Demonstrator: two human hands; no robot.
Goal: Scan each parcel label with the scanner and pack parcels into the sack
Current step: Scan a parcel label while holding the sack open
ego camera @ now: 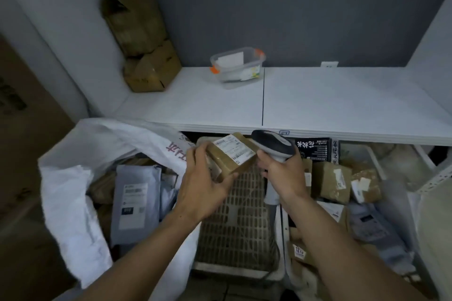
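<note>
1. Nearest to the camera, two bare forearms reached forward over a slotted plastic crate [234, 222] that stood on the floor.
2. On the left of the crate, a white woven sack [80, 178] stood open. A grey bag [135, 200] with a white sticker lay inside it, with some brown packets beside it.
3. The left hand [203, 183] gripped a small brown parcel [232, 166]. The thumb was on the near edge and the fingers were curled around the far side.
4. The parcel was in the air above the crate, tilted, just beside the mouth of the sack. Its white label [234, 148] faced up.
5. The right hand [281, 176] was wrapped around the handle of the scanner [274, 146]. The dark head of the scanner was very close to the right end of the parcel.
6. On the right, several brown parcels [332, 181] lay in a pile, with grey bags below them.
7. Behind the hands, a white counter [318, 98] ran across the view.
8. A clear plastic box [238, 66] with orange clips stood at the back of the counter.
9. In the far left corner, cardboard boxes [144, 41] were stacked against the wall.
</note>
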